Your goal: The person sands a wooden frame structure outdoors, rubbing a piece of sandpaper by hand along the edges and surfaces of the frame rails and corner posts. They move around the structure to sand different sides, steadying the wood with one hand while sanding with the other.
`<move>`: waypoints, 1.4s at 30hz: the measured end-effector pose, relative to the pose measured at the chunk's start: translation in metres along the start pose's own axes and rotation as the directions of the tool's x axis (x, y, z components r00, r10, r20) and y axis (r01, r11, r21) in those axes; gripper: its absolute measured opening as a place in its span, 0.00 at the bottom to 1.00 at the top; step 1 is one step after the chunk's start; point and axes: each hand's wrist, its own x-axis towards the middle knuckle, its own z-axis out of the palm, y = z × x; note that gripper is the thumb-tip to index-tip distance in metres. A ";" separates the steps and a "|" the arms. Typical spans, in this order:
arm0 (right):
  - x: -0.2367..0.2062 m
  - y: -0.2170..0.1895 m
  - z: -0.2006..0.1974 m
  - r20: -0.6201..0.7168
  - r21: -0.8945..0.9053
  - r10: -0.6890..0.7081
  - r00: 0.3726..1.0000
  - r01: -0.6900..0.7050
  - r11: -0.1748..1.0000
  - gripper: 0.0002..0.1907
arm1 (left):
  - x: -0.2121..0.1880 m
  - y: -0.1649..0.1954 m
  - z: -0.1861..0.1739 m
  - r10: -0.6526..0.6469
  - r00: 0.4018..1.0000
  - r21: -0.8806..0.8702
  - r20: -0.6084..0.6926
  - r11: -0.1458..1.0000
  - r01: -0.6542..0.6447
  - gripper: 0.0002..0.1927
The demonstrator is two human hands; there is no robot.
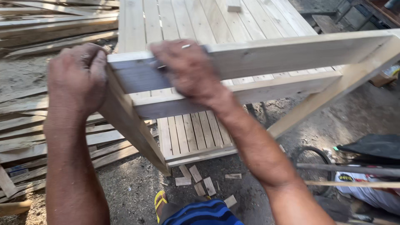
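A pale wooden frame [291,54] made of planks stands tilted in front of me, its corner at the upper left. My left hand [77,79] is closed around that corner post, gripping the upright leg [133,129]. My right hand [187,71] presses flat on the top rail beside the corner, with a thin metal nail or pencil-like piece [185,46] showing between its fingers. A lower rail [271,89] runs parallel under the top one.
Under the frame lies a slatted wooden panel [187,133]. Loose planks [50,29] are stacked on the left. Small wood offcuts [196,179] litter the dirt ground. A wheel and dark cover [366,146] sit at the right. My sandalled foot [160,200] is below.
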 end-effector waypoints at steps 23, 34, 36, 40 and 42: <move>-0.095 0.085 -0.051 -0.244 -0.284 0.088 0.966 -0.158 0.946 0.24 | 0.020 0.057 0.080 0.276 0.953 0.380 -0.123 0.900 -0.211 0.22; -0.106 0.114 -0.128 -0.217 -0.185 0.132 0.967 -0.174 0.967 0.19 | 0.028 0.029 0.132 0.448 0.763 0.534 -0.466 0.830 -0.162 0.17; -0.062 0.057 -0.065 -0.178 -0.076 0.233 0.956 -0.249 0.965 0.19 | 0.027 0.026 0.129 0.450 0.782 0.502 -0.432 0.840 -0.207 0.18; -0.033 0.031 -0.019 -0.100 0.002 0.128 0.987 -0.128 0.992 0.12 | 0.022 0.023 0.124 0.398 0.866 0.409 -0.304 0.875 -0.259 0.18; -0.051 0.061 -0.043 0.052 0.021 0.187 0.981 -0.188 0.982 0.10 | 0.020 0.022 0.123 0.373 0.892 0.384 -0.256 0.886 -0.260 0.18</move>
